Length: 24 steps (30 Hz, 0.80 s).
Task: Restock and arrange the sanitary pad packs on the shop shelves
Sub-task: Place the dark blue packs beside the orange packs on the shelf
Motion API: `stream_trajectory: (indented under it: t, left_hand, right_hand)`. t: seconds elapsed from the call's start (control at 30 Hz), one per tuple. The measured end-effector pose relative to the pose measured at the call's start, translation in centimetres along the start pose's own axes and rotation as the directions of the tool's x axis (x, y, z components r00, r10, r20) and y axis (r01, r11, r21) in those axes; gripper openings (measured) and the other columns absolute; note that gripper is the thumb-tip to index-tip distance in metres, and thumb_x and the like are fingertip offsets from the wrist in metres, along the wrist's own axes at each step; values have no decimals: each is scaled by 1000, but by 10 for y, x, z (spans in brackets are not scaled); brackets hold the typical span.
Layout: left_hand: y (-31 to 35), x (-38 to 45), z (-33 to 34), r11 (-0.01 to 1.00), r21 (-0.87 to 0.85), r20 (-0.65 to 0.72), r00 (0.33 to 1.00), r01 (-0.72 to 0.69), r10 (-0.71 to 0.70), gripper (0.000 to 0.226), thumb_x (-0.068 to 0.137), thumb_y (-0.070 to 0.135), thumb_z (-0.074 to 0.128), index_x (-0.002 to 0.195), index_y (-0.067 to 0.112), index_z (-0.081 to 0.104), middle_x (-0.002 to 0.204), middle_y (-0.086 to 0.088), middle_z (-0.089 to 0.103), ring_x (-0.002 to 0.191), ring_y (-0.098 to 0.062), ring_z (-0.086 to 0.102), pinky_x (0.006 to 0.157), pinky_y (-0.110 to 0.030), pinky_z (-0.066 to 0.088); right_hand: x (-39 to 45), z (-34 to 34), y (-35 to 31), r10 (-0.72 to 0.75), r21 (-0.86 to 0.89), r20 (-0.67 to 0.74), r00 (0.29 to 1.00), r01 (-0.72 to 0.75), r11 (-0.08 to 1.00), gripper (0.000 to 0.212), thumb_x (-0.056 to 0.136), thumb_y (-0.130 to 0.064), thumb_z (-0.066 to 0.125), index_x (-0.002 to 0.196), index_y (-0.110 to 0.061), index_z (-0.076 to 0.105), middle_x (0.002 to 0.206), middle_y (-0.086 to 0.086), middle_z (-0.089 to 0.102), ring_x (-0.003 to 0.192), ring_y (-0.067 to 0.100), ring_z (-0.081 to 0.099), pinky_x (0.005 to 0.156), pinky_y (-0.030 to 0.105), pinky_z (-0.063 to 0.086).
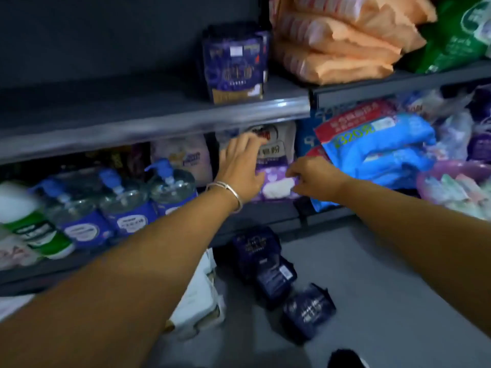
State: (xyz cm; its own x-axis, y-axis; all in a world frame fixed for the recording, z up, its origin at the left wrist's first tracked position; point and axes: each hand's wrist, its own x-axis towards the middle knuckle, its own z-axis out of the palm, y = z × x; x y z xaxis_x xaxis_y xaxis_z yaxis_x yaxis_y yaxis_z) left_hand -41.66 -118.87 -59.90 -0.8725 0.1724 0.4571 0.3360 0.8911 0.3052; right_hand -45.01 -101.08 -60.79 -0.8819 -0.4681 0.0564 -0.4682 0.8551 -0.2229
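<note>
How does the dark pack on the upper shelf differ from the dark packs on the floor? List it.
The dark pack on the upper shelf stands upright, face out; the dark packs on the floor lie tipped in a loose row. The shelf one stands alone; the floor ones are several. All share dark blue wrapping.

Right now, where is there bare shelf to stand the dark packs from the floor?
The upper shelf is bare left of the lone dark blue pack. Right of it, orange packs crowd in. The lower shelf is packed: pump bottles, the purple pack both hands handle, blue packs.
</note>
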Motion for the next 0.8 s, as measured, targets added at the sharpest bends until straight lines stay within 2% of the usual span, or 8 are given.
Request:
stream_trajectory:
  t: [0.07,0.2,0.3,0.4,0.47,0.57,0.67,0.8]
  left_hand:
    - [-9,-34,34,998,28,188,980,59,-64,60,78,22,66,133,17,41,135,-4,37,124,-24,34,95,-32,25]
    - [-31,-79,87,970,96,442,863,225,-244,79,77,36,71,142,20,29,143,-2,27,131,-24,27,104,-36,25]
    - [-46,-95,112,946,126,524,790,298,-319,93,73,39,75,146,21,21,148,-2,20,135,-23,23,108,-37,24]
    - [-62,-102,127,941,135,566,755,310,-330,102,68,39,79,147,22,17,149,-1,19,136,-23,22,109,-37,23]
    - [-71,-102,135,940,134,591,736,314,-330,108,65,39,81,148,22,14,150,-1,17,138,-24,20,110,-39,22]
    - [-83,-103,143,940,117,622,714,322,-322,114,63,39,82,149,21,9,152,-1,14,140,-23,15,112,-40,20]
    - [-91,-104,147,941,112,644,698,319,-313,117,62,38,83,149,21,7,153,-2,12,141,-23,13,113,-40,19]
    - [-96,-105,147,941,121,663,680,316,-313,120,61,37,84,150,20,4,153,-2,10,141,-23,12,113,-40,17]
  right_hand:
    - [-18,36,5,6,28,112,994,-10,1000,43,80,-16,68,122,-11,60,122,11,59,110,28,55,90,28,39]
    - [-39,95,18,35,82,298,954,-62,995,66,82,-25,71,140,-13,41,140,8,43,123,23,46,99,28,36]
    - [-38,133,24,38,80,393,919,-76,994,92,76,-33,76,148,-13,23,153,6,25,138,24,30,110,30,28]
    - [-22,161,21,16,22,443,896,-29,999,115,67,-40,81,151,-18,5,159,0,4,144,26,12,116,40,19]
    - [-8,171,15,-10,10,454,891,6,1000,124,64,-41,83,151,-21,-3,159,-3,-8,145,24,3,117,47,16]
    - [12,183,4,-45,1,477,878,51,999,130,61,-38,85,150,-22,-8,158,-1,-16,146,21,-8,116,48,11]
    - [23,198,-1,-59,-67,496,866,106,992,131,61,-38,85,150,-18,-9,159,1,-10,146,24,-6,114,49,16]
    - [20,211,-2,-89,-180,366,926,164,970,117,62,-38,82,149,-8,10,146,9,26,131,29,24,108,38,32]
